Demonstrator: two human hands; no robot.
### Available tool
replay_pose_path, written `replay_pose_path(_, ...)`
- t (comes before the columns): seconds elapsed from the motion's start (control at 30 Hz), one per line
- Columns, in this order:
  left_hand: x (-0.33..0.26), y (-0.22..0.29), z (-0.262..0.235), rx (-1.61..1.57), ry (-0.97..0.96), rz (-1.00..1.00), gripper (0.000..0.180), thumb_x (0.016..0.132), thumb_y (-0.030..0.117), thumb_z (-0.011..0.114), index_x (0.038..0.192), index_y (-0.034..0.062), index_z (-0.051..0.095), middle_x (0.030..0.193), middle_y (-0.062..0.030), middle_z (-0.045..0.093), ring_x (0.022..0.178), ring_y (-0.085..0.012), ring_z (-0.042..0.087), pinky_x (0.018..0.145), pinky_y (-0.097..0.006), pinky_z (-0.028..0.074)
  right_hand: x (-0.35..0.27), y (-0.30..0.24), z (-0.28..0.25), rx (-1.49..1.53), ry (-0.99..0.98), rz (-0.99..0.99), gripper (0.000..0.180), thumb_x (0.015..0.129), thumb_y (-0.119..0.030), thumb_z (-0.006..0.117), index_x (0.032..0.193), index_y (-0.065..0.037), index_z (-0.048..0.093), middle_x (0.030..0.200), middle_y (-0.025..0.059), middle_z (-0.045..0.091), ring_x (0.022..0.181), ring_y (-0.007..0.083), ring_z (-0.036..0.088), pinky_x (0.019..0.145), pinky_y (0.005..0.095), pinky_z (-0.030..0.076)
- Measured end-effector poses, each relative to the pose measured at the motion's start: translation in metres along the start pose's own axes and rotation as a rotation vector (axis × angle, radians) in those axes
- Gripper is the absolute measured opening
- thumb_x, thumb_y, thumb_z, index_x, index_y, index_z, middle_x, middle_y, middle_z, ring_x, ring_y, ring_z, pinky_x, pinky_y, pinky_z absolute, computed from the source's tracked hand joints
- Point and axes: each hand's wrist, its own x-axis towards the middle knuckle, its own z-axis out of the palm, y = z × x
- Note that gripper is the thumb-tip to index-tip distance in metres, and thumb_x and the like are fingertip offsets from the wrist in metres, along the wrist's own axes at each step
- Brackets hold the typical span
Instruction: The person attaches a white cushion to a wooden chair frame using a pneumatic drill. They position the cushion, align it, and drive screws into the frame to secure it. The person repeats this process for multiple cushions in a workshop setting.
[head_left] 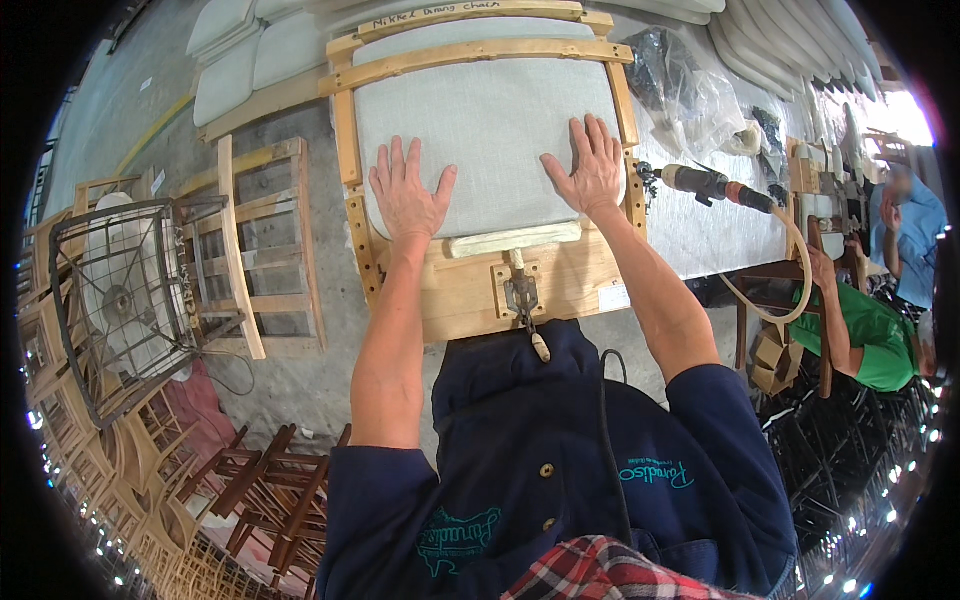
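Observation:
A light grey upholstered seat cushion [490,110] lies flat inside a wooden jig [480,55] in front of me. My left hand [410,190] rests on the cushion's left near part, fingers spread. On the right near part my right hand [590,170] lies with its fingers stretched out, close to the jig's right rail. Neither hand holds anything. At the cushion's near edge is a padded bar [515,238], joined to a metal toggle clamp [522,292] fixed on the wooden board [450,295]. The clamp's handle points toward me.
An air-powered driver [705,185] with a pale hose [800,250] lies right of the jig, near clear plastic wrap [680,85]. Stacked cushions [240,45] stand far left. A caged fan [120,295] and wooden pallet [260,250] are at left. Two co-workers [885,345] are at right.

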Motion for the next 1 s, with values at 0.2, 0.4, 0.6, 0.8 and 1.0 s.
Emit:
replay_pose_path(0.2,0.0001,0.0012,-0.0012,-0.002,-0.008,-0.007,0.082,0.093,0.071,0.052,0.152,0.0134,0.049,0.162,-0.0144,0.037,0.154,-0.0331,0.024,0.128,-0.053,0.015,-0.0001,0.0003,0.0,0.013,-0.004,0.003,0.089,0.092,-0.071,0.052,0.155,-0.01,0.04,0.161,0.0185,0.035,0.152,0.0343,0.026,0.125,0.05,0.019)
replay_pose_path(0.4,0.0003,0.0008,-0.0005,0.004,-0.006,-0.006,0.082,0.093,0.071,0.053,0.151,0.0133,0.049,0.162,-0.0145,0.036,0.154,-0.033,0.024,0.128,-0.052,0.015,0.0001,-0.0006,-0.0009,0.016,-0.02,0.017,0.088,0.092,-0.07,0.053,0.156,-0.011,0.039,0.162,0.018,0.033,0.153,0.0342,0.024,0.126,0.0508,0.017)
replay_pose_path(0.6,0.0002,0.0004,0.0,-0.003,-0.007,-0.007,0.081,0.092,0.066,0.058,0.152,0.0132,0.048,0.162,-0.0148,0.037,0.153,-0.0342,0.026,0.127,-0.053,0.016,0.0001,0.0008,0.0018,0.077,0.006,0.012,0.09,0.09,-0.071,0.054,0.154,-0.009,0.042,0.161,0.0195,0.035,0.153,0.0357,0.025,0.125,0.0552,0.016)
replay_pose_path(0.8,0.0001,-0.0014,0.0024,0.004,0.008,0.006,0.082,0.093,0.07,0.054,0.15,0.0128,0.05,0.162,-0.0151,0.037,0.153,-0.0343,0.025,0.127,-0.054,0.016,-0.0001,-0.0001,-0.0002,0.029,-0.021,0.016,0.089,0.092,-0.071,0.053,0.156,-0.012,0.038,0.163,0.0181,0.033,0.154,0.0344,0.024,0.126,0.052,0.016)
replay_pose_path(1.0,-0.0004,-0.0003,0.0018,0.005,0.007,0.009,0.081,0.093,0.069,0.054,0.151,0.013,0.049,0.162,-0.0149,0.036,0.154,-0.0343,0.024,0.127,-0.054,0.016,0.0,0.0005,0.0024,0.048,-0.011,0.016,0.091,0.09,-0.072,0.052,0.155,-0.01,0.039,0.162,0.0186,0.033,0.154,0.0344,0.022,0.126,0.0534,0.015)
